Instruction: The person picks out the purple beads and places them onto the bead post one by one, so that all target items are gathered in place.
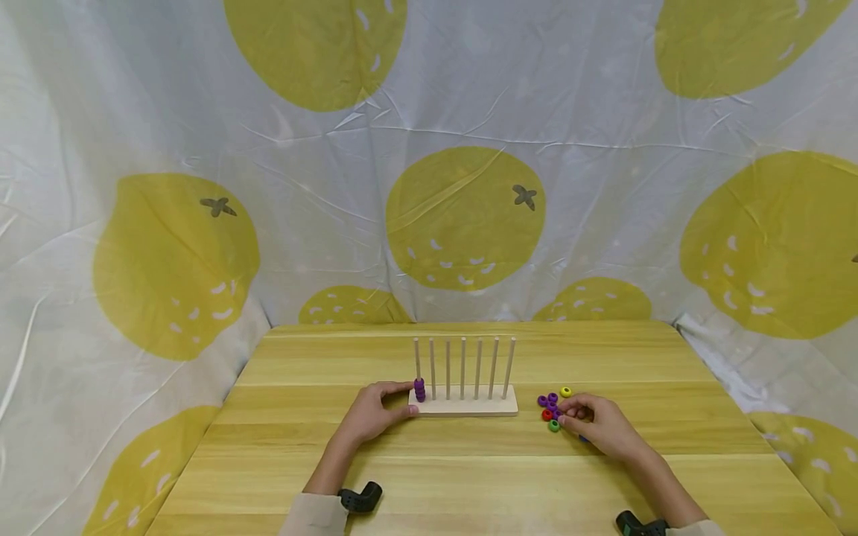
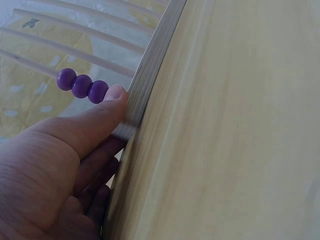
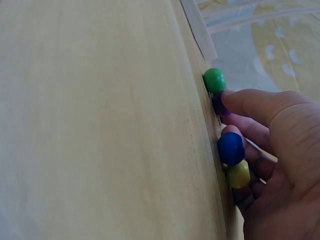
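Note:
A pale wooden peg rack (image 1: 462,406) stands on the table with a row of upright pegs. Purple beads (image 1: 419,390) are stacked on its leftmost peg; three of them show in the left wrist view. My left hand (image 1: 373,411) grips the rack's left end, thumb at the front, fingers round the side and back. To the right of the rack, my right hand (image 1: 599,424) pinches a purple bead (image 3: 220,106) between thumb and fingertip, low at the tabletop. Close beside it lie a green bead (image 3: 215,80), a blue bead (image 3: 231,148) and a red bead (image 1: 547,415).
More loose purple beads (image 1: 542,400) and a yellow bead (image 1: 566,391) lie between the rack and my right hand. The wooden table (image 1: 469,484) ends at a hanging sheet (image 1: 590,223) with a yellow fruit print, behind and at both sides.

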A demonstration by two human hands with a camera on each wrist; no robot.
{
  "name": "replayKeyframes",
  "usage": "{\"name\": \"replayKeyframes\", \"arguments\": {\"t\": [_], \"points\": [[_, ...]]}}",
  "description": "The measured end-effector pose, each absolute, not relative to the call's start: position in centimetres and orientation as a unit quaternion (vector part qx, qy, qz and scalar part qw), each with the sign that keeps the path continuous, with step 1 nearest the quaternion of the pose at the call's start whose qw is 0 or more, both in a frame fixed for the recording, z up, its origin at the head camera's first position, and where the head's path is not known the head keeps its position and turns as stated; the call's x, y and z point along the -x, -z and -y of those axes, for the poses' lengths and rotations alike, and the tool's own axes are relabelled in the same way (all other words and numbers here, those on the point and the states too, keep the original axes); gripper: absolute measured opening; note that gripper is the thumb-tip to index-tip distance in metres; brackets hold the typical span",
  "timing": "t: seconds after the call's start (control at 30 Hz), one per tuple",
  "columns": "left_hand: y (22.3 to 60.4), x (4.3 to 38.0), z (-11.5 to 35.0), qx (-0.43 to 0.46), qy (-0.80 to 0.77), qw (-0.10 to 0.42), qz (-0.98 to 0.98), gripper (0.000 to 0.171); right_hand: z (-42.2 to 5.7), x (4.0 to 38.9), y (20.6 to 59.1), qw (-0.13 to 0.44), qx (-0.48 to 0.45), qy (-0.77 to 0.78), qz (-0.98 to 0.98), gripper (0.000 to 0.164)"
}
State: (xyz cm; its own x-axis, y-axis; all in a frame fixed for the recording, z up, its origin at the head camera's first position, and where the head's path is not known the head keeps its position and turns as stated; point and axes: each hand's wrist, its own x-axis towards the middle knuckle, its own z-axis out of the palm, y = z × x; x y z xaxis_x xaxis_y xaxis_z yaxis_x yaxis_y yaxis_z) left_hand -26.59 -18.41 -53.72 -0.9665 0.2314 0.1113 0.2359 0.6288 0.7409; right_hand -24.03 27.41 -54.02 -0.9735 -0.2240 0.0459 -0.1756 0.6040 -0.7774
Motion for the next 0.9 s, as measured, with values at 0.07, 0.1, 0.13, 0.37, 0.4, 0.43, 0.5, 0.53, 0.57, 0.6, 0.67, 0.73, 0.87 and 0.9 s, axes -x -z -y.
{"name": "replayKeyframes", "arguments": {"t": [0.07, 0.1, 0.13, 0.37, 0.4, 0.43, 0.5, 0.53, 0.57, 0.6, 0.67, 0.73, 0.87, 0.9], "points": [[53.69, 26.61, 18.37, 0.13, 0.411, 0.005, 0.902, 0.048, -27.4, 24.01, 53.97, 0.028, 0.109, 0.432, -0.895, 0.025], [53.69, 26.62, 18.36, 0.131, 0.41, 0.006, 0.903, 0.048, -27.4, 24.01, 53.95, 0.029, 0.109, 0.432, -0.895, 0.025], [53.68, 26.63, 18.35, 0.131, 0.412, 0.006, 0.902, 0.048, -27.41, 24.02, 53.94, 0.029, 0.11, 0.43, -0.896, 0.025], [53.6, 26.56, 18.33, 0.128, 0.416, 0.003, 0.9, 0.049, -27.28, 23.96, 53.94, 0.025, 0.115, 0.43, -0.895, 0.025], [53.57, 26.53, 18.34, 0.129, 0.414, 0.004, 0.901, 0.049, -27.25, 23.93, 53.96, 0.024, 0.114, 0.43, -0.895, 0.024], [53.56, 26.51, 18.34, 0.129, 0.414, 0.004, 0.901, 0.049, -27.26, 23.93, 53.95, 0.023, 0.118, 0.428, -0.896, 0.024], [53.55, 26.48, 18.35, 0.13, 0.413, 0.005, 0.902, 0.05, -27.26, 23.94, 53.98, 0.022, 0.118, 0.424, -0.898, 0.023], [53.55, 26.48, 18.36, 0.13, 0.412, 0.005, 0.902, 0.05, -27.25, 23.93, 54.0, 0.022, 0.114, 0.424, -0.898, 0.022], [53.51, 26.47, 18.36, 0.13, 0.413, 0.005, 0.901, 0.05, -27.27, 23.94, 54.02, 0.023, 0.114, 0.423, -0.899, 0.022], [53.51, 26.46, 18.36, 0.13, 0.413, 0.005, 0.901, 0.05, -27.3, 23.95, 54.04, 0.022, 0.115, 0.421, -0.899, 0.022], [53.5, 26.45, 18.36, 0.13, 0.413, 0.005, 0.901, 0.049, -27.35, 23.99, 54.07, 0.023, 0.112, 0.422, -0.899, 0.021], [53.51, 26.47, 18.36, 0.13, 0.412, 0.005, 0.902, 0.05, -27.43, 24.03, 54.07, 0.024, 0.114, 0.422, -0.899, 0.021], [53.62, 26.48, 18.38, 0.129, 0.41, 0.005, 0.903, 0.051, -27.56, 24.11, 54.04, 0.028, 0.112, 0.424, -0.898, 0.022], [53.64, 26.48, 18.38, 0.129, 0.41, 0.005, 0.903, 0.051, -27.59, 24.11, 54.02, 0.03, 0.112, 0.424, -0.898, 0.022]]}}
